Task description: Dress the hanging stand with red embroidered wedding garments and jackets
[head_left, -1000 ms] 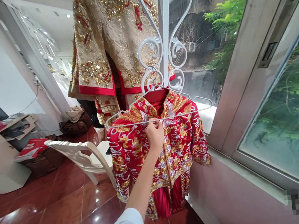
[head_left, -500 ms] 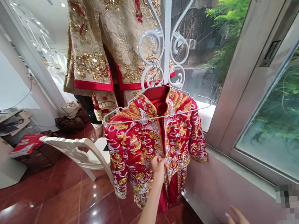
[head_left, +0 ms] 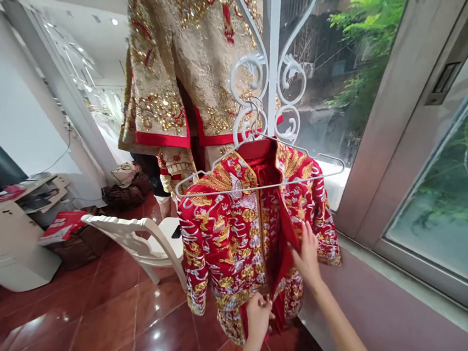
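Observation:
A red jacket (head_left: 234, 225) with gold and silver embroidery hangs from a wire hanger (head_left: 260, 186) that is hooked on white scrollwork. My left hand (head_left: 259, 314) is closed at the jacket's lower front edge, its fingertips pinching the border there. Against the right front panel lies my right hand (head_left: 308, 254), its fingers stretched out and its thumb apart, by the panel's folded-back edge. That panel stands away from the other, and plain red lining shows in the gap. Red cloth also hangs below the hem, partly behind my left hand.
Behind the jacket hangs a beige garment (head_left: 204, 79) with gold sequins and red trim. A white chair (head_left: 140, 234) stands to the left on the red tiled floor (head_left: 103, 326). At the right are a sliding window (head_left: 441, 177) and a low wall; a desk (head_left: 12, 235) is far left.
My right hand has come up from the bottom edge onto the right panel, which is now folded outward. My left hand has moved down the jacket's front edge. The view has shifted slightly left.

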A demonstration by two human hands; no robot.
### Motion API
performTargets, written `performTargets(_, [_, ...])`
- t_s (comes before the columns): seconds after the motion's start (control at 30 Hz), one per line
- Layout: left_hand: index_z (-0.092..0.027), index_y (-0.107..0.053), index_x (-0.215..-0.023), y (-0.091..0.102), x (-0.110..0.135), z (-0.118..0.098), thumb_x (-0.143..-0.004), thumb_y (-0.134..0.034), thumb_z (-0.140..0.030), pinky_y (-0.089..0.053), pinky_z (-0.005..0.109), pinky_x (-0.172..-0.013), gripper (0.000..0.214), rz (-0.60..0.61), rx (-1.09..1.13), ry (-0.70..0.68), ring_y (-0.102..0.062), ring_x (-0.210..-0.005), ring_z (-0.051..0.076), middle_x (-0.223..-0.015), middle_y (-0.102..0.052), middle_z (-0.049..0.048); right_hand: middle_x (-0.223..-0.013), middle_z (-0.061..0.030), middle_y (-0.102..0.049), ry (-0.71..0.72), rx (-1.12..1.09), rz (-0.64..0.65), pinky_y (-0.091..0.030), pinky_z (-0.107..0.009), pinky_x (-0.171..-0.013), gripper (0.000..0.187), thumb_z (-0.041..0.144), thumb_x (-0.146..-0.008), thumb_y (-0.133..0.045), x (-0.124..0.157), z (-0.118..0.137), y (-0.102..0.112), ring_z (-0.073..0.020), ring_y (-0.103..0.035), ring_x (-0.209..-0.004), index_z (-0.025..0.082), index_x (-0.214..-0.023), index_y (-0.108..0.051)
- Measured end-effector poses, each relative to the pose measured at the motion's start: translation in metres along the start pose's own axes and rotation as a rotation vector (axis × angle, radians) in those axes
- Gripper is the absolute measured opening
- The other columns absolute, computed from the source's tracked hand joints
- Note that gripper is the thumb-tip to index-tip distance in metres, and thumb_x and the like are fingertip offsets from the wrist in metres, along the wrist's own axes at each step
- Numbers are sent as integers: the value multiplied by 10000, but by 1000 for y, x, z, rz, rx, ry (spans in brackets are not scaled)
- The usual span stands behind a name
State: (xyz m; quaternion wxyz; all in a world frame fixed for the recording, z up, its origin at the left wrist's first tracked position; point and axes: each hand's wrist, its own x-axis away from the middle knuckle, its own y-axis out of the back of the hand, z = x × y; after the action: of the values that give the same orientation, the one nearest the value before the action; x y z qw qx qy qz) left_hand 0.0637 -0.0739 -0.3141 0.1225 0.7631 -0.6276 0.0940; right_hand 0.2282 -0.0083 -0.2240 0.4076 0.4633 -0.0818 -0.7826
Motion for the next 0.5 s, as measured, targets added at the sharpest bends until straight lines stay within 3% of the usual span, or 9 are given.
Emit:
performTargets(0.07, [-224,-457,-536,18,1,-27,-638,-605,-305,-507,393,-682,196,-78,-157,-320,-604,-617,228,-550,-530,-2,-1409,-161,-331,10,1,-90,-288,-521,-1028,627,279,-847,-377,-14,-19,23,-302,-314,-1297,171,-1436,-189])
performTargets(0.13, [-217,-586,-775,26,-2,-68,-725,-573,-326,-426,459,-924,120,-271,-361,-718,-586,-983,279,-933,-642,97,-1414,-206,-299,-14,81,-231,-248,-551,-1034,733,310,-800,-436,-36,-20,38,-336,-268,-1317,116,-1444,-145])
performTargets(0.17, [-197,-596,-934,27,-5,-92,-745,-570,-343,-339,499,-1011,240,-396,-444,-849,-494,-1151,306,-1135,-589,147,-1437,-228,-239,2,125,-259,-207,-568,-1045,829,347,-761,-492,-50,-12,41,-359,-203,-1340,86,-1447,-106])
performTargets(0.2, [-160,-557,-1099,25,-11,-117,-754,-576,-371,-258,538,-1052,404,-520,-528,-891,-368,-1270,339,-1298,-472,197,-1461,-239,-165,51,150,-231,-168,-578,-1054,932,385,-719,-544,-66,0,41,-374,-128,-1358,66,-1449,-60])
performTargets(0.27, [-90,-423,-1281,23,-24,-162,-725,-618,-443,-150,636,-1040,687,-742,-642,-846,-188,-1342,414,-1425,-256,278,-1490,-234,2,111,148,-136,-125,-610,-1046,1088,454,-654,-612,-101,25,35,-395,-5,-1367,65,-1448,22])
performTargets(0.33, [-97,-339,-1352,26,-36,-191,-705,-643,-485,-139,665,-1015,814,-838,-705,-805,-156,-1342,435,-1448,-189,283,-1491,-226,49,89,108,-113,-94,-645,-1025,1096,458,-648,-617,-134,40,32,-404,39,-1362,76,-1448,29])
performTargets(0.43, [-145,-418,-1324,50,-42,-204,-736,-631,-473,-220,646,-981,706,-903,-715,-837,-199,-1323,437,-1441,-224,260,-1490,-184,-117,117,-34,-146,-112,-584,-1059,902,431,-678,-573,-178,32,41,-360,-44,-1368,100,-1427,-194])
performTargets(0.5, [-198,-521,-1252,77,-39,-202,-787,-593,-408,-232,635,-980,515,-924,-723,-925,-215,-1323,422,-1432,-285,215,-1402,-163,-353,143,-244,-53,-235,-507,-1053,710,412,-690,-530,-202,14,54,-324,-264,-1311,107,-1318,-403])
